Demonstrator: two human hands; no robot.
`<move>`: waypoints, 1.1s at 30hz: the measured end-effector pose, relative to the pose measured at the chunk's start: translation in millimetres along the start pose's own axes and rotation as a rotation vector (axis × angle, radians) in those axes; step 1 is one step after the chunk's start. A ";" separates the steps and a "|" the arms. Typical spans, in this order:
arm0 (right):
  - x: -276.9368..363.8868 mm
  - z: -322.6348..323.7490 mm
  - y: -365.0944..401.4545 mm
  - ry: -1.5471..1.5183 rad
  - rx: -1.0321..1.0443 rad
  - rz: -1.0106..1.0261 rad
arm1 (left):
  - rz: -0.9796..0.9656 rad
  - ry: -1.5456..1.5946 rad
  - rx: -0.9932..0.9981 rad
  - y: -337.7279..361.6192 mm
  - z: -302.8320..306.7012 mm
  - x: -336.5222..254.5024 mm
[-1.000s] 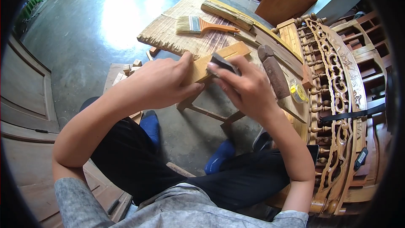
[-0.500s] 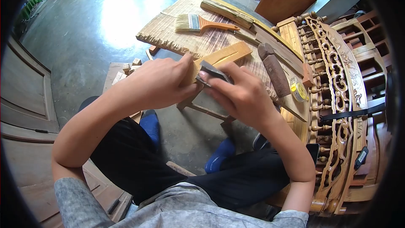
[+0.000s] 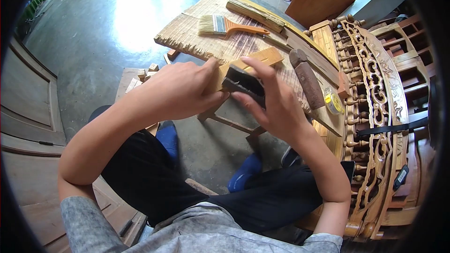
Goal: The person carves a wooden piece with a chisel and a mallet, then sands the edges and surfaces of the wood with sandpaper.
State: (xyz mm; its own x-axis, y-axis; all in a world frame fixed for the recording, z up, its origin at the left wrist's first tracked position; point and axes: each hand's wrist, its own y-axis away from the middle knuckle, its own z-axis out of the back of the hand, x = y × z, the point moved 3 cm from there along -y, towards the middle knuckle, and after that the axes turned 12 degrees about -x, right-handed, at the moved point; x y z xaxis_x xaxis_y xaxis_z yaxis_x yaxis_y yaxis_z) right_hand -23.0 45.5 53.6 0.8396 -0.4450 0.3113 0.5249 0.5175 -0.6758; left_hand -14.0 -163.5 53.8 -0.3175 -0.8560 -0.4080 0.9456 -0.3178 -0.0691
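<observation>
My left hand (image 3: 187,86) is closed round the near end of a light wooden piece (image 3: 268,55), whose far end lies over the rough-edged plank table (image 3: 187,23). At the side of that piece, my right hand (image 3: 276,98) holds a folded dark sheet (image 3: 243,83) between thumb and fingers, its fold partly opened. Behind the hands a brush (image 3: 229,26) with an orange handle lies on the plank. Right of them rest a dark brown wooden block (image 3: 308,79) and a yellow tape measure (image 3: 333,103).
Long wood strips (image 3: 255,13) lie along the plank's far edge. A carved wooden railing (image 3: 375,107) stands at the right. Small wood offcuts (image 3: 136,80) are on the floor left of the plank, and wooden panels (image 3: 30,98) stand at the far left.
The folded dark sheet has opened somewhat and shows more of its face. My right fingers have lifted and spread further from the thumb. My left hand keeps its hold.
</observation>
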 end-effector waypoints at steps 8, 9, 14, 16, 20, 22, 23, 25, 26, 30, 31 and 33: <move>-17.9 -0.5 -5.0 0.110 0.022 0.005 | 0.009 -0.035 0.003 -0.2 0.9 -1.9; -20.8 0.5 -5.4 0.101 -0.004 -0.011 | 0.007 -0.029 0.001 0.1 1.7 -2.8; -0.3 1.1 -3.2 0.021 0.079 -0.066 | -0.002 -0.029 0.015 0.2 -0.7 -0.5; -2.2 1.7 -3.2 0.038 0.103 -0.072 | -0.015 -0.038 0.003 0.2 -1.1 0.4; -10.3 3.9 -2.9 0.114 0.152 -0.093 | -0.019 -0.038 -0.015 0.3 -1.8 0.5; -8.6 4.0 -2.4 0.156 0.161 -0.069 | -0.014 -0.039 -0.008 0.2 -1.5 -0.6; -7.6 4.1 -2.2 0.167 0.158 -0.043 | -0.014 -0.041 -0.004 0.0 -1.5 -1.0; -3.2 4.8 -2.9 0.154 0.155 -0.003 | -0.016 -0.032 0.000 -0.3 -1.8 -0.3; 2.1 5.6 -4.0 0.127 0.157 0.013 | -0.015 -0.028 0.002 -0.1 -1.6 0.5; 8.1 2.5 -4.3 0.015 0.084 -0.058 | -0.027 -0.026 0.011 -0.5 -1.0 0.8; 4.0 3.0 -3.6 0.019 0.094 -0.085 | -0.024 -0.034 0.003 -1.0 -1.5 1.0; -7.8 4.2 -3.2 0.021 0.119 -0.136 | -0.010 -0.039 0.005 -0.6 -0.4 0.8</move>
State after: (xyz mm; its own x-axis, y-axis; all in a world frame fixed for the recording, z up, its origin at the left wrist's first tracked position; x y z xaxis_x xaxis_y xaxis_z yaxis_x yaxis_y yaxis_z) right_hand -30.6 50.3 56.2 0.7570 -0.5318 0.3796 0.6476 0.5332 -0.5443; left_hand -14.8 -163.9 53.1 -0.3297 -0.8680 -0.3713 0.9420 -0.3284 -0.0689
